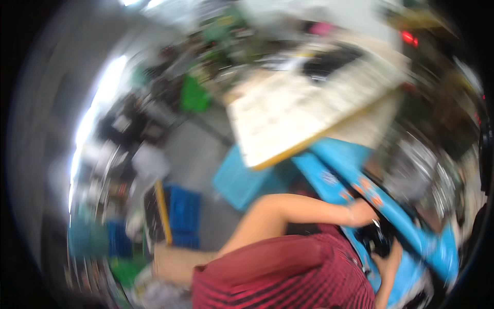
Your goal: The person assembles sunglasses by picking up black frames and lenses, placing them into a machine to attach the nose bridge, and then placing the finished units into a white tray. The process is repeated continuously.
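Motion blurs the whole view. A shiny black object (374,238), too smeared to name, is at the lower right against a bright blue container (411,232). My left hand (363,213), at the end of a bent arm, is closed at the object's upper end. From below, my right hand (387,260) reaches its lower side, with thumb and fingers seemingly around it. Exact finger positions are smeared. Orange and white marks show on the container's blue wall.
A white tabletop (293,113) with a yellow edge stands ahead, bearing a dark item (332,61). Left of it are a light blue bin (242,177), a darker blue crate (184,211) and a green container (194,93). Clear plastic wrapping (411,167) lies on the right.
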### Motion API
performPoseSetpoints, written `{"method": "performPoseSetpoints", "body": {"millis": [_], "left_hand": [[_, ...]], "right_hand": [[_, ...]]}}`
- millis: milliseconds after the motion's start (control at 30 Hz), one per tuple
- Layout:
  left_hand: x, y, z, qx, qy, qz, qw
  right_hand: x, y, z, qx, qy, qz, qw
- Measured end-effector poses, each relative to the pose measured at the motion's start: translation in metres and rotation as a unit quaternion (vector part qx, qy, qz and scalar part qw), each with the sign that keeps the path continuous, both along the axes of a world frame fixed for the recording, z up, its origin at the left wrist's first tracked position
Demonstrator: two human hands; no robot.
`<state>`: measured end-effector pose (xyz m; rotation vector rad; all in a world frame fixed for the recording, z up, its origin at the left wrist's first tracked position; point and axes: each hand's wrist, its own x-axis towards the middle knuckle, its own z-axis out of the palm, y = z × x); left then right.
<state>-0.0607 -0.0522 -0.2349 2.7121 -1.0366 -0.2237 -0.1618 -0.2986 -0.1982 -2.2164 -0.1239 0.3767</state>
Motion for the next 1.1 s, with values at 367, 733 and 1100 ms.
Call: {"method": "performPoseSetpoints", "body": {"millis": [367,733,1100], "left_hand": [[-0.012,-0.024,-0.023,0.154,-0.038,-0.005,0.987],[0.013,0.003,-0.001,-0.044,0.077,0.202,0.975],[-0.019,0.071,0.057,0.141,-0.013,0.112,0.984]], "right_hand": [[0.007,-0.006,-0.074,-0.187,0.014,-0.134,0.973],[0.037,0.045,-0.01,-0.118,0.086,-0.094,0.985],[0.007,0.017,-0.048,0.122,0.198,-0.195,0.953]]}}
